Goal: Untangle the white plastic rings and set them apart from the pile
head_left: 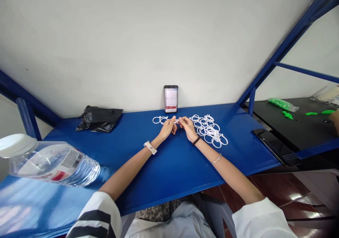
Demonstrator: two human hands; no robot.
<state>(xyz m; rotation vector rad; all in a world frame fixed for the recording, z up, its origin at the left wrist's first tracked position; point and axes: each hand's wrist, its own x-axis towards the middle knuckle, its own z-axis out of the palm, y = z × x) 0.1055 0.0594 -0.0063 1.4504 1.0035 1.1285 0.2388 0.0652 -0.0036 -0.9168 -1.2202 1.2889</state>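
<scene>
My left hand [167,128] and my right hand [187,127] meet over the blue table [148,160], fingers pinched on a white plastic ring piece [176,121] held between them. A pile of several white plastic rings [210,130] lies just right of my right hand. Two joined white rings [159,120] lie just beyond my left hand. A watch sits on my left wrist, and bracelets are on my right wrist.
A phone [171,98] leans upright against the wall behind my hands. A black plastic bag [99,118] lies at the back left. A clear water bottle [50,163] lies near left. Another phone [275,146] rests at the table's right edge. Green pieces [287,115] sit on a neighbouring black table.
</scene>
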